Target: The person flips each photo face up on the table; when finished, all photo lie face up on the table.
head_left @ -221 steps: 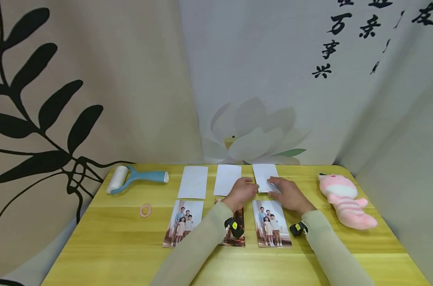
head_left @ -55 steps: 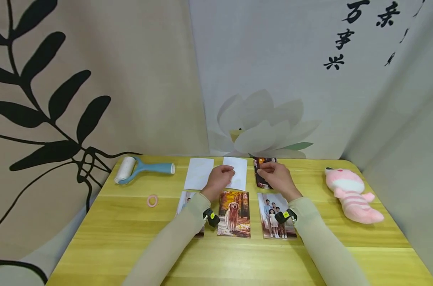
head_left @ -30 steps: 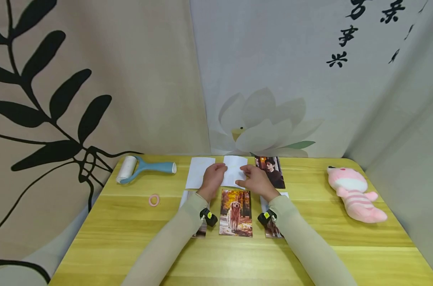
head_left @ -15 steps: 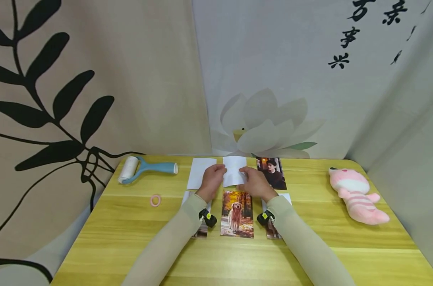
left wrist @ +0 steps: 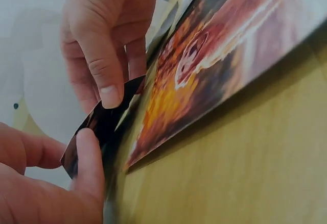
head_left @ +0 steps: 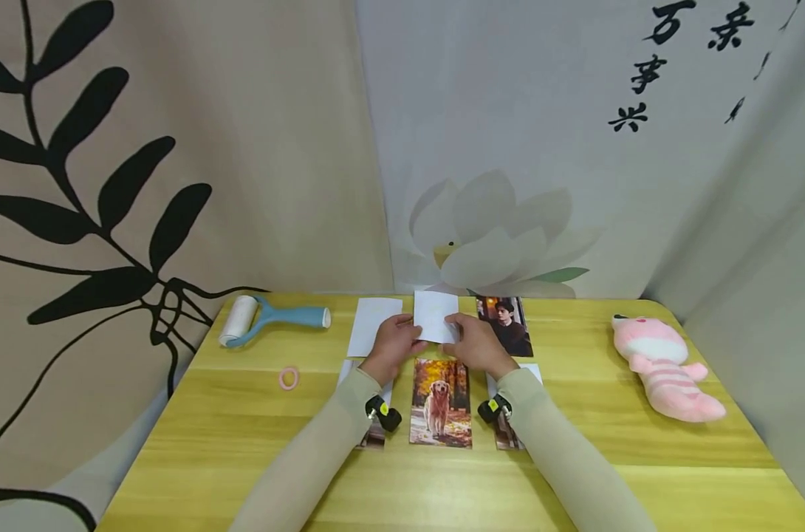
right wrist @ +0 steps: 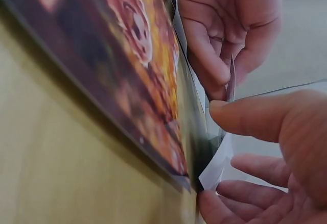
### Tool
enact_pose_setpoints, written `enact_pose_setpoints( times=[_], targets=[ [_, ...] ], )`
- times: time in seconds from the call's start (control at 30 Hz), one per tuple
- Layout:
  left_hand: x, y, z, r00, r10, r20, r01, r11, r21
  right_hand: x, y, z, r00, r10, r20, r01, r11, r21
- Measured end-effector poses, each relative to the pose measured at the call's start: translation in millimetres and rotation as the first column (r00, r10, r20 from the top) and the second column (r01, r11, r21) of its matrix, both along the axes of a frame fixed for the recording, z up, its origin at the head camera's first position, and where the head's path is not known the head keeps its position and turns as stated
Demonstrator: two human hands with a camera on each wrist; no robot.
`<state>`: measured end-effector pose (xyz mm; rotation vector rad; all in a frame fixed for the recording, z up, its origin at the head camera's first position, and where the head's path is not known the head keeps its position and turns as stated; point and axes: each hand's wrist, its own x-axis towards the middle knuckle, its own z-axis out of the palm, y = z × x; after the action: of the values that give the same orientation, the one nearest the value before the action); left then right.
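Both hands hold the middle photo of the back row, its white back [head_left: 436, 314] towards the head camera and its near edge tilted up. My left hand [head_left: 396, 343] pinches its left edge; my right hand [head_left: 480, 343] grips the right edge. The left wrist view shows the photo's dark printed face [left wrist: 104, 124] between thumbs and fingers. Just in front lies a dog photo [head_left: 440, 403]. Right of the held one, a photo of a person in dark clothes [head_left: 505, 329] lies face up; to the left is a white-backed card [head_left: 374, 326].
Two family photos are partly covered by the forearms, the left one [head_left: 374, 437] and the right one [head_left: 509, 434]. A blue lint roller [head_left: 286, 318] and a pink ring [head_left: 289, 378] lie left. A pink plush toy [head_left: 668, 369] lies on the right of the table [head_left: 402, 491].
The back-right card, white side up at first, now shows its picture. Both hands moved left from it to the middle photo, whose near edge has risen off the table.
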<state>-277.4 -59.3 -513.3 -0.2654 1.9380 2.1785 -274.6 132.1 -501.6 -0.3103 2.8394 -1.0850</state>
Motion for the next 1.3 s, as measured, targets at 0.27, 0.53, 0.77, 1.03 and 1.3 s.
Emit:
enact_pose_setpoints(
  times=[0.27,0.53,0.77,1.03,1.3],
  targets=[
    [3.2,0,-4.6,0.999,-0.044,0.021,0.042,0.996,0.073,0.1,1,-1.2,1.0,0.006,-0.006,-0.006,1.0,0.014],
    [4.0,0,-2.4,1.0,0.002,-0.01,-0.001,0.996,0.092,0.4,2,5.2,0.999,0.027,-0.022,-0.027,1.0,-0.004],
    [4.1,-1,4.5,0.997,0.043,-0.06,-0.036,0.993,0.115,3.5,-1,15.2,0.998,0.021,-0.053,-0.024,0.998,-0.064],
    [8.9,0,10.3,0.987,0.01,-0.159,0.005,0.996,0.093,7.7,-6,24.9,0.997,0.013,-0.082,-0.027,0.985,-0.168],
    [15.0,9,15.8,0.949,-0.13,-0.287,0.128,0.991,-0.026,9.3,-6,27.3,0.996,-0.041,-0.083,0.017,0.963,-0.269]
  ],
)
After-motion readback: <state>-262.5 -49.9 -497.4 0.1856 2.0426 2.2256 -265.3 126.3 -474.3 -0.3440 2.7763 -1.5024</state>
